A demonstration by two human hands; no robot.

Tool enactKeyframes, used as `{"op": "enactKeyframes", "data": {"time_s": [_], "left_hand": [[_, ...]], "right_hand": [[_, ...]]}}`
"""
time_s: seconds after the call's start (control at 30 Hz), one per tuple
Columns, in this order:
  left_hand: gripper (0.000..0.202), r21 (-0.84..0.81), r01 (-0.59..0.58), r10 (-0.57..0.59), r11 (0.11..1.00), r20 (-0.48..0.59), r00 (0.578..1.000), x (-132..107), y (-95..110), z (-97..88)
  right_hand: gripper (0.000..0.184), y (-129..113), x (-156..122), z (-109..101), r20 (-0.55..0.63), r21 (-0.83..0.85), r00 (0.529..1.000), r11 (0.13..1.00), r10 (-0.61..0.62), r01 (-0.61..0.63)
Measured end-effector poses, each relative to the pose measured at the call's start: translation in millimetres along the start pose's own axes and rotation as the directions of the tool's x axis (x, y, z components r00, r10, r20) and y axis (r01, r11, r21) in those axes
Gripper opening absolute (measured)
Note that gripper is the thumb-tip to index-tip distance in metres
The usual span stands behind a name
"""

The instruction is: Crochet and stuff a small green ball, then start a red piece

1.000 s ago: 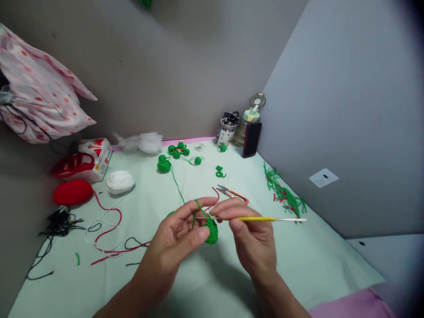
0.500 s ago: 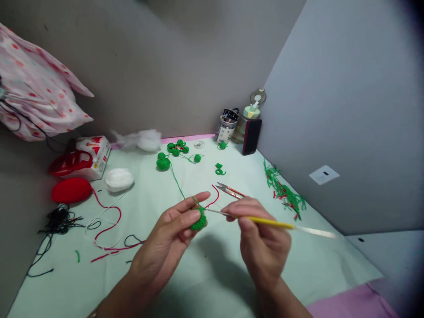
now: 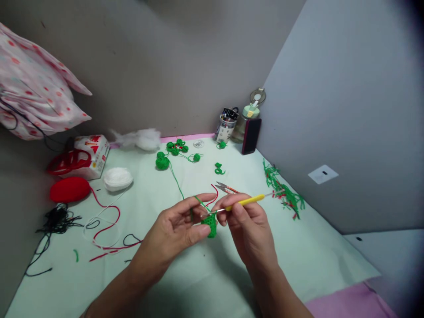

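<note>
fuzzy green yarn piece (image 3: 210,225), matt tablecloth (image 3: 205,274)

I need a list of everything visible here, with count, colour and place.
crochet piece: one, green, between both hands
crochet hook: one, yellow, right hand
green yarn ball: one, green, back centre
red yarn ball: one, red, left
white yarn ball: one, white, beside red
small crocheted pieces: several, green, near back edge
black thread: one tangle, black, far left
snips: one, red, behind hands
yarn scraps: heap, green and red, right wall
box: one, white and red, back left
phone: one, dark, back corner
left hand: one, holds piece
right hand: one, holds hook
</note>
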State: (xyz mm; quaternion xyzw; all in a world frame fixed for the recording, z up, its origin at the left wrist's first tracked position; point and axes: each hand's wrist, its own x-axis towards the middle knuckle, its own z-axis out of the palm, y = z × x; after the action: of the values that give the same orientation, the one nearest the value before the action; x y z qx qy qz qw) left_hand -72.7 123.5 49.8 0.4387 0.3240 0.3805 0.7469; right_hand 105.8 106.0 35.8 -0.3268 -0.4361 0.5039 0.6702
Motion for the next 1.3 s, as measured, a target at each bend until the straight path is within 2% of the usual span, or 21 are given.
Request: {"op": "enactKeyframes", "data": {"time_s": [0.13, 0.3, 0.43, 0.53, 0.6, 0.7, 0.73, 0.8, 0.87, 0.9, 0.97, 1.03, 1.1, 1.13, 1.2, 1.3], "left_hand": [[0.046, 0.006, -0.005, 0.005, 1.0, -0.044, 0.999, 0.1, 0.3, -0.2], [0.045, 0.089, -0.034, 0.041, 0.995, -0.077, 0.996, -2.6, 3.5, 3.7], [0.041, 0.134, -0.039, 0.056, 0.99, -0.13, 0.99, -4.0, 5.2, 5.9], [0.042, 0.212, -0.075, 0.105, 0.974, -0.133, 0.985, -4.1, 3.2, 5.5], [0.043, 0.288, -0.113, 0.165, 0.951, -0.163, 0.973, -3.6, -0.1, 5.5], [0.044, 0.331, -0.154, 0.236, 0.931, -0.225, 0.945, -2.4, -6.4, 7.4], [0.047, 0.298, -0.157, 0.233, 0.942, -0.24, 0.943, -2.0, -8.1, 8.4], [0.056, 0.152, -0.131, 0.164, 0.98, -0.232, 0.959, -1.2, -9.7, 10.4], [0.061, -0.055, -0.045, 0.036, 0.997, -0.15, 0.988, -0.3, -8.1, 11.8], [0.062, -0.148, 0.01, -0.023, 0.989, -0.089, 0.996, 0.1, -6.5, 12.0], [0.058, -0.275, 0.084, -0.092, 0.958, -0.014, 0.996, 0.7, -2.4, 11.1], [0.053, -0.318, 0.084, -0.097, 0.944, -0.025, 0.995, 0.5, 0.9, 9.0], [0.049, -0.303, 0.033, -0.062, 0.952, -0.087, 0.994, -0.7, 2.3, 7.1], [0.048, -0.28, 0.013, -0.043, 0.96, -0.103, 0.994, -1.6, 2.2, 6.5], [0.048, -0.229, -0.008, -0.012, 0.973, -0.082, 0.997, -3.1, 0.6, 6.3], [0.046, -0.156, -0.009, 0.004, 0.988, -0.037, 0.999, -3.5, -3.7, 7.8]], "right_hand": [[0.021, -2.7, 1.1, 1.7, 0.007, 0.025, 0.999, 0.998, 0.049, -0.049], [0.022, -3.6, 0.9, -1.5, 0.031, 0.003, 0.999, 1.0, 0.029, -0.029], [0.021, -3.6, -3.0, -5.1, 0.065, -0.084, 0.996, 0.994, -0.059, 0.064], [0.02, -6.8, -9.5, -6.4, 0.095, -0.272, 0.979, 0.941, -0.182, 0.201], [0.022, -9.5, -13.5, -6.3, 0.194, -0.423, 0.934, 0.833, -0.301, 0.356], [0.027, -9.5, -17.9, -5.8, 0.423, -0.593, 0.813, 0.557, -0.4, 0.582], [0.03, -8.0, -19.1, -5.7, 0.477, -0.631, 0.779, 0.458, -0.408, 0.626], [0.042, -3.9, -21.3, -5.9, 0.525, -0.685, 0.738, 0.304, -0.424, 0.662], [0.053, -0.8, -22.7, -6.2, 0.528, -0.706, 0.727, 0.248, -0.438, 0.663], [0.053, -0.2, -22.7, -6.4, 0.514, -0.702, 0.735, 0.276, -0.443, 0.657], [0.042, -0.9, -20.7, -6.2, 0.408, -0.657, 0.781, 0.442, -0.474, 0.611], [0.029, -2.2, -15.7, -5.7, 0.211, -0.52, 0.85, 0.681, -0.482, 0.516], [0.023, -2.1, -9.5, -4.7, 0.065, -0.32, 0.92, 0.865, -0.386, 0.385], [0.021, -1.4, -6.7, -4.0, 0.049, -0.241, 0.945, 0.914, -0.325, 0.327], [0.017, 0.7, -3.2, -2.2, 0.094, -0.18, 0.965, 0.949, -0.245, 0.259], [0.017, 2.5, -5.5, 0.6, 0.137, -0.279, 0.956, 0.916, -0.259, 0.288]]}}
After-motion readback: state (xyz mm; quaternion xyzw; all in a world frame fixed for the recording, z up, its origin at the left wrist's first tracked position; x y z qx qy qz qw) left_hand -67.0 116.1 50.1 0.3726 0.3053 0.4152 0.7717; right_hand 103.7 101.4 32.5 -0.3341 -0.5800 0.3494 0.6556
